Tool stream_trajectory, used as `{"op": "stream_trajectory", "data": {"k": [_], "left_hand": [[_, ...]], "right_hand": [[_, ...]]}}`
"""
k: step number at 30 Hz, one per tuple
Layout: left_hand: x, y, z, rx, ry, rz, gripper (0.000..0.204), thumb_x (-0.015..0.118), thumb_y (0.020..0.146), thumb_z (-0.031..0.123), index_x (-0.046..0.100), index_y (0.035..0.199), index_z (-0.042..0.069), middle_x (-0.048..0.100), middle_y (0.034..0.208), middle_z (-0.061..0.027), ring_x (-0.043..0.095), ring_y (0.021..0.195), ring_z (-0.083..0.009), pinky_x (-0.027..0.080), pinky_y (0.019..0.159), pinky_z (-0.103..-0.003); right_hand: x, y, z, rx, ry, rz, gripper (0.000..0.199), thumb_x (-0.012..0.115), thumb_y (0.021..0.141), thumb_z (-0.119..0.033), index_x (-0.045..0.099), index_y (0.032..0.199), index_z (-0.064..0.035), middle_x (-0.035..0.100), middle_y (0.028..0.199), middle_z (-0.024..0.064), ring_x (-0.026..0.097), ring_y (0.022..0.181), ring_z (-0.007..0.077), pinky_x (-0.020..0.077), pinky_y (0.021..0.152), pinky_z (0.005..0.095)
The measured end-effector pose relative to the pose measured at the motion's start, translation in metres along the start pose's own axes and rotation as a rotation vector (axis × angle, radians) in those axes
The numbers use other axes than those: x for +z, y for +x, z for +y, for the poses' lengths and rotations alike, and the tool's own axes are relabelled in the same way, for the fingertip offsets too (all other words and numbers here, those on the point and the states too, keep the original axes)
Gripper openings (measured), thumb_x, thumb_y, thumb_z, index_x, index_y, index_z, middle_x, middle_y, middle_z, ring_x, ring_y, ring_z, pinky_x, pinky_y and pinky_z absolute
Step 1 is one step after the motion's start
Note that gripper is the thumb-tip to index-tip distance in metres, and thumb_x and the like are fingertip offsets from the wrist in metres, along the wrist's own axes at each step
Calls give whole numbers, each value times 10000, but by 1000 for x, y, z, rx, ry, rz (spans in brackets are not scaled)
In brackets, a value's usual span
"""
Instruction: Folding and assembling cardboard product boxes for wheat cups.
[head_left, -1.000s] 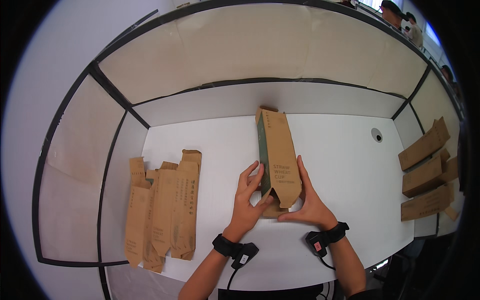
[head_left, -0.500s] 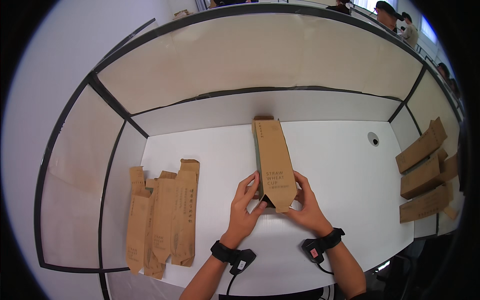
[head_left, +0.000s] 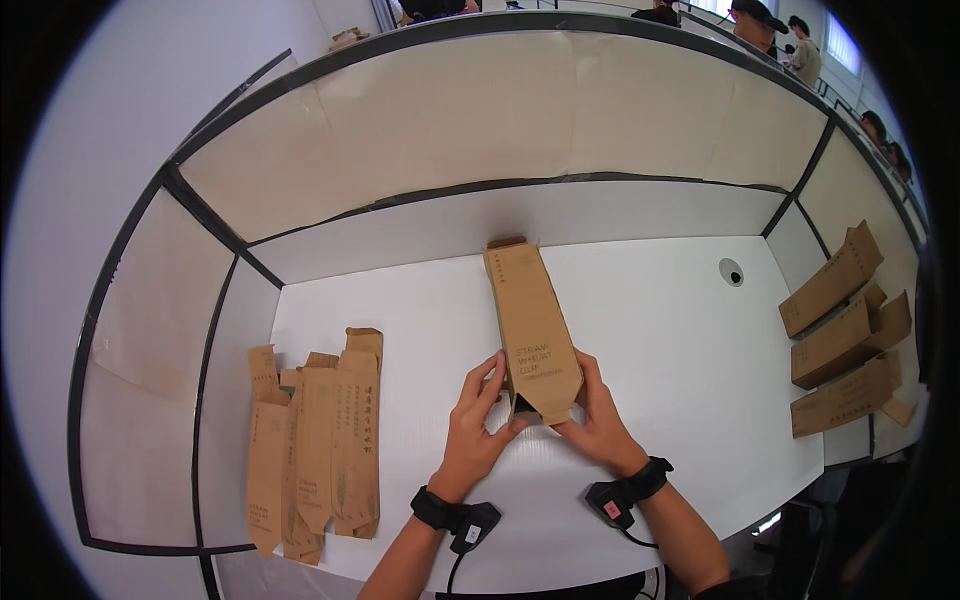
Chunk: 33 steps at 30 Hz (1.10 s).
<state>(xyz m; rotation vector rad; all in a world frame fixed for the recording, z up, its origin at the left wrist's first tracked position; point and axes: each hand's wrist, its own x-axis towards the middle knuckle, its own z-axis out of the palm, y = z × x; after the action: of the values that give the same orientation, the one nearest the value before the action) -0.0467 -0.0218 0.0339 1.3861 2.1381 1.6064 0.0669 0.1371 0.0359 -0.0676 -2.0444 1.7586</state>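
A long brown cardboard carton point(head_left: 530, 325) lies lengthwise on the white table point(head_left: 680, 340), its near end pointing toward me. My left hand point(head_left: 475, 425) grips the near left corner of the carton, fingers on its end flaps. My right hand point(head_left: 598, 420) holds the near right corner, thumb against the flaps. The near end is partly folded, with a dark gap showing between the flaps. Both wrists wear black bands with small sensors.
A pile of flat unfolded brown cartons point(head_left: 315, 440) lies at the left of the table. Three assembled cartons point(head_left: 840, 340) lie at the right edge. Cardboard partition walls point(head_left: 520, 110) surround the table. A small round hole point(head_left: 732, 271) sits far right. People stand beyond the wall.
The carton has been laid flatter on the table with its broad face up, and both hands have moved to its near end, pressing the flaps.
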Motion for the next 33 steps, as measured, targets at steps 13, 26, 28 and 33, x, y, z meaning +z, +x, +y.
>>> {"op": "stream_trajectory", "data": {"k": [13,26,28,33], "left_hand": [[7,2,9,-46,76,59,736,739,778,46,397,1429,27,486,1351,-143,632,1010,-250,522,862,-345],[-2,1,4,64,-13,-67,947,818,689,218,314,1470,32,439,1392,-173,615,1048,-294,497,914,-386],[1,-1,0,-9,-42,-22,832,779,745,185,357,1443,23,479,1351,-172,631,1004,-275,505,861,-367],[5,-2,-1,-86,-73,40,708,747,784,111,408,1399,25,541,1251,-145,643,954,-238,508,827,-344]], "right_hand": [[-2,-4,0,-17,-63,-26,787,598,864,-90,139,1497,4,531,1275,230,562,1155,333,428,989,402],[-1,0,-2,102,15,114,633,497,857,21,262,1444,-1,566,1226,213,592,1112,254,448,963,371],[-3,-2,6,79,0,85,666,575,848,-3,271,1441,-11,564,1241,212,585,1134,261,446,974,378],[-3,0,0,86,-24,-15,973,845,711,-157,234,1456,-27,531,1285,206,558,1173,268,433,997,385]]}}
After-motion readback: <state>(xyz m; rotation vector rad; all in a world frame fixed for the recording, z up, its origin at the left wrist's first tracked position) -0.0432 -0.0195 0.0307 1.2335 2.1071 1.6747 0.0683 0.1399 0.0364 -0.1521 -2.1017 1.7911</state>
